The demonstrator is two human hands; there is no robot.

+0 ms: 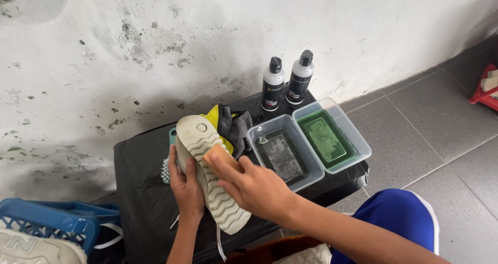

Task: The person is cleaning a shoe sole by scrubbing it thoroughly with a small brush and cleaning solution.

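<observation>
Right hand [254, 183] presses a brush [220, 157] on the still grey sole [212, 181], left hand [185, 186] gripping the shoe.

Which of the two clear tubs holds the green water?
The right tub, farther from the hands and below the bottles; the left tub holds dark, murky water.

Stained white wall [155, 35], grey tiled floor [446, 124], black-covered table [140, 191]
</observation>
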